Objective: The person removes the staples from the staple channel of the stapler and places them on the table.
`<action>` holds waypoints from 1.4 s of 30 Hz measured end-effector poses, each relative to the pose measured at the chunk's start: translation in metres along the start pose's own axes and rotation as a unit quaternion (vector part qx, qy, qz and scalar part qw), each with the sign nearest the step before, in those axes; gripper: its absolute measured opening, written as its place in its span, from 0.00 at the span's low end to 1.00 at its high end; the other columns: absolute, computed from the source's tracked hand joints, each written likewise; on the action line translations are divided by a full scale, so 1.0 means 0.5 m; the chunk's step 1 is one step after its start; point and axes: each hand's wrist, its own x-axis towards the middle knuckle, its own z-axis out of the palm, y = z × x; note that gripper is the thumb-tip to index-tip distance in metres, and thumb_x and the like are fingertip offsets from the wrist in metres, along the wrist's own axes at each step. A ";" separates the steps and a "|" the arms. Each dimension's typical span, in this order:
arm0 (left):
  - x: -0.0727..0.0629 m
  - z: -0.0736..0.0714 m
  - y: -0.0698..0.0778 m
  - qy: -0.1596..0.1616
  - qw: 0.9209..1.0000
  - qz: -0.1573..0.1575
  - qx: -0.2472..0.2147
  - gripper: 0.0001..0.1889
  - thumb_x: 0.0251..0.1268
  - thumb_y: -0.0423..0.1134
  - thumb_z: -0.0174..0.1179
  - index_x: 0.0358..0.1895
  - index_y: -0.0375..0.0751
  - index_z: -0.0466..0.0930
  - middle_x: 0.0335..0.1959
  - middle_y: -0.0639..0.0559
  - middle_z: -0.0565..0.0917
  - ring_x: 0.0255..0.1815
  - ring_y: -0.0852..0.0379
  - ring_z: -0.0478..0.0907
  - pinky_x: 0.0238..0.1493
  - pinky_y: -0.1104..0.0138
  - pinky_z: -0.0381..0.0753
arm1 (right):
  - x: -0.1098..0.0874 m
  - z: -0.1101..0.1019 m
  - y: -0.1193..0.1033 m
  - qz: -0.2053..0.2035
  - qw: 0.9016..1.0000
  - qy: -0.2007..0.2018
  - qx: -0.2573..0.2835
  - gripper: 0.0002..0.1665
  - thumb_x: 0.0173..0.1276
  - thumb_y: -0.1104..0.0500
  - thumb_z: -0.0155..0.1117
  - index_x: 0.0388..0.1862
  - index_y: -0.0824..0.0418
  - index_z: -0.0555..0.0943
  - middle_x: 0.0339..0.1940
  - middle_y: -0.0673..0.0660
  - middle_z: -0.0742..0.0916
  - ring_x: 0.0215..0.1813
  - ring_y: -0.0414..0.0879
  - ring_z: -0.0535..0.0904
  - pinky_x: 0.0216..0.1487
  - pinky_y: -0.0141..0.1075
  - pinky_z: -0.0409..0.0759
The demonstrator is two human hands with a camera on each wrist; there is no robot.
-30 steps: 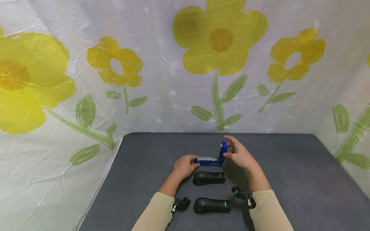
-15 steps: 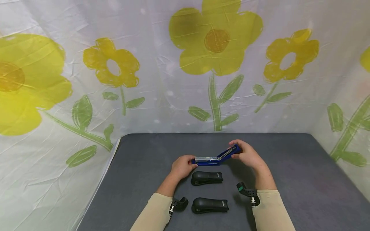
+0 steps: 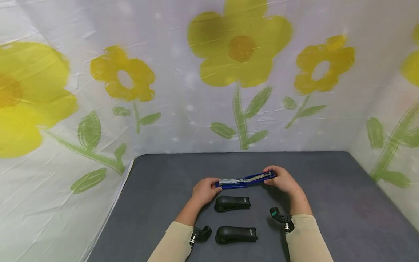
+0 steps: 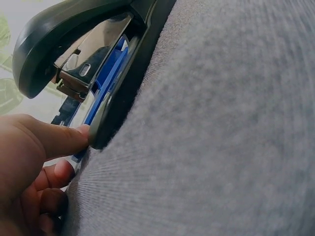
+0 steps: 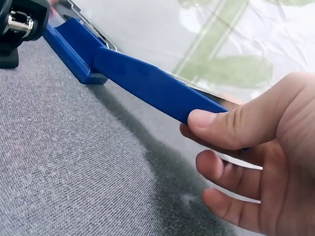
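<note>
A blue stapler [image 3: 233, 185] lies spread wide on the table, its top arm swung far over to the right and its metal magazine exposed. My left hand [image 3: 204, 191] pinches the left end of the base, thumb on the near side. With thumb and fingers my right hand [image 3: 282, 179] holds the far end of the top arm [image 5: 147, 83], slightly above the table in the right wrist view. Just nearer to me sits a black stapler [image 3: 232, 203]. In the left wrist view this black stapler [image 4: 34, 49] partly hides the blue one.
A second black stapler [image 3: 236, 234] lies closer to the front, between my forearms. The dark grey table [image 3: 163, 174] ends at a white backdrop [image 3: 183, 120] printed with yellow flowers.
The blue stapler's top arm has swung from upright down to the right, almost flat, with my right hand moving along. My left hand has stayed at the base.
</note>
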 end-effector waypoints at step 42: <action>0.003 -0.007 -0.009 0.013 1.000 -0.001 -0.027 0.20 0.69 0.42 0.67 0.62 0.46 0.85 0.16 0.60 0.70 0.15 0.62 0.63 0.20 0.67 0.59 | 0.013 0.143 -0.121 -0.045 0.992 -0.097 -0.072 0.19 0.81 0.63 0.51 0.61 0.71 0.82 0.21 0.54 0.80 0.18 0.42 0.68 0.22 0.37 0.67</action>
